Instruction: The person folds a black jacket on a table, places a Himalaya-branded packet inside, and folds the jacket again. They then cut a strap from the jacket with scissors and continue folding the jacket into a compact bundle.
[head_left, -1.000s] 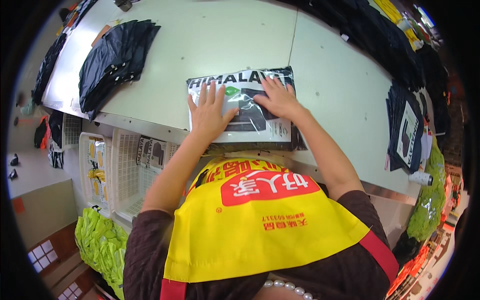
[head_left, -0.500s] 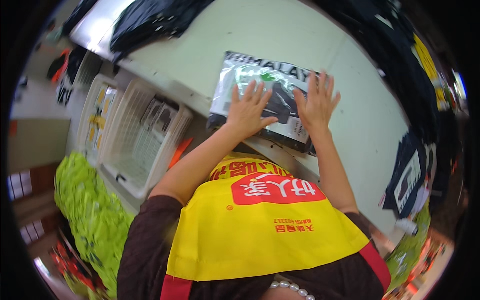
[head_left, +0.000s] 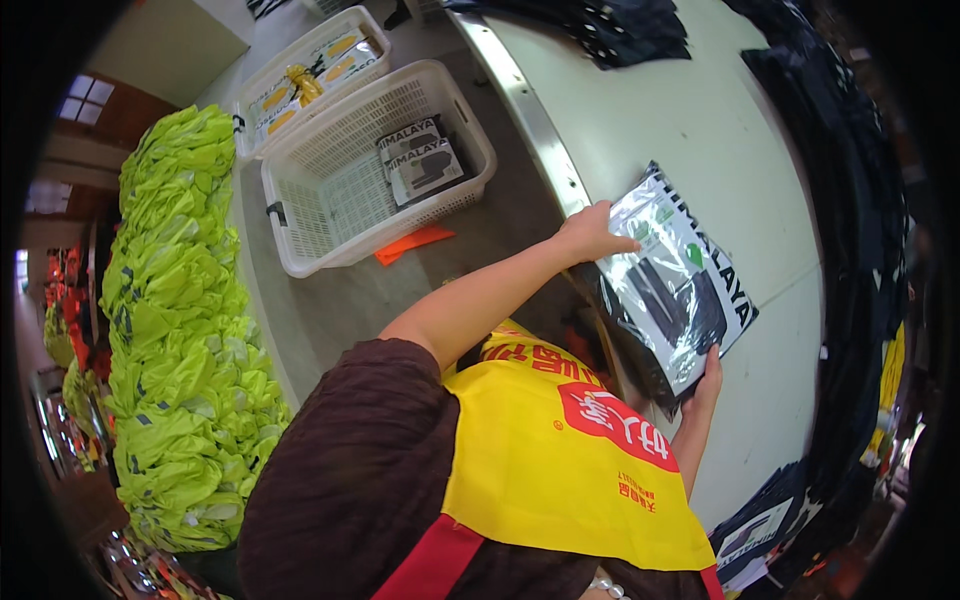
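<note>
Fingers of the left hand point(head_left: 585, 235) are clamped on one end of a flat, clear-plastic garment package point(head_left: 655, 300), thumb over its printed face; those of the right hand point(head_left: 704, 388) pinch the opposite end, though their undersides are hidden from me. The package sits at the near edge of the counter point(head_left: 740, 130), tilted a little by the look of it, and I can't tell whether it has fully left the surface. I'd judge this to be the step of taking hold and turning it; the next move calls for an even, two-sided grip, so the slick wrapping doesn't slip or sag. Over to the left stands a white plastic basket point(head_left: 350, 190) with similar packages point(head_left: 425, 170) in it. Half a second ago both palms lay spread on top of the package; now they hold it by its ends, and it lies at a steeper slant in view. The gaze has swung leftward too, bringing the basket further in.
</note>
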